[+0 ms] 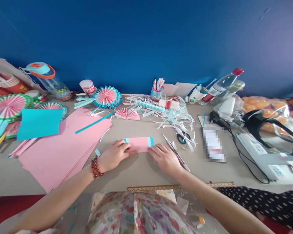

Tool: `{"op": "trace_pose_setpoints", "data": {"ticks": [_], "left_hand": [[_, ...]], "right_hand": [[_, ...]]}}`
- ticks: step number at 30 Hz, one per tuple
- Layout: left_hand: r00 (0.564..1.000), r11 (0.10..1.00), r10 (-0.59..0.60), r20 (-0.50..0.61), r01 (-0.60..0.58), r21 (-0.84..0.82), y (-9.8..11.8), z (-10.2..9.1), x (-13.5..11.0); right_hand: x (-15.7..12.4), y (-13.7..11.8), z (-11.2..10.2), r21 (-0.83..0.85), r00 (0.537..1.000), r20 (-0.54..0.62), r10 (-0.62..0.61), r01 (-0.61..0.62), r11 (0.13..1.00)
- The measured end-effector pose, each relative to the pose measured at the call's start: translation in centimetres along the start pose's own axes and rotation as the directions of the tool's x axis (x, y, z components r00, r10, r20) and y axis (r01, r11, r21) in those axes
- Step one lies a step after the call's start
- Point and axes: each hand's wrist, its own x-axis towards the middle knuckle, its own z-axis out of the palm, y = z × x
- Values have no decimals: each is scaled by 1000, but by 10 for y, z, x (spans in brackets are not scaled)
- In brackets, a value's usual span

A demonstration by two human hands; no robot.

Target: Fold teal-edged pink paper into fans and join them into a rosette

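A small pink paper strip with teal ends (139, 143) lies on the table in front of me. My left hand (114, 154), with a red bead bracelet on the wrist, has its fingers curled and pinching the strip's left end. My right hand (165, 157) rests palm down with its fingertips pressed on the strip's right lower edge. Scissors (176, 152) lie just right of my right hand.
A stack of pink sheets (63, 149) and a teal sheet (39, 123) lie at left. Finished paper fans (106, 97), paper scraps (171, 117), a pen cup (156, 92), a bottle (222, 85) and a power strip (263, 152) crowd the back and right.
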Motion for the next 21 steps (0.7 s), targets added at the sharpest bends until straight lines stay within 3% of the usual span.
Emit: {"op": "trace_pose_setpoints", "data": {"ticks": [6,12,17,21], "left_hand": [[999,998,-54,6,54,18,9,-5,-26],[998,998,-65,-10,66,17,18,-5,-46],[997,997,-79,-25,79,0,17,-2,-47],[994,993,-97,-53,93,-66,17,-1,-50]], "right_hand": [[-7,-15,-1,-74,997,40,64,-61,995],[-7,-20,1,-30,991,-13,133,-133,991],[6,-10,-1,-2,994,-35,105,-105,994],[19,-1,-4,-83,1000,-22,14,-16,996]]}}
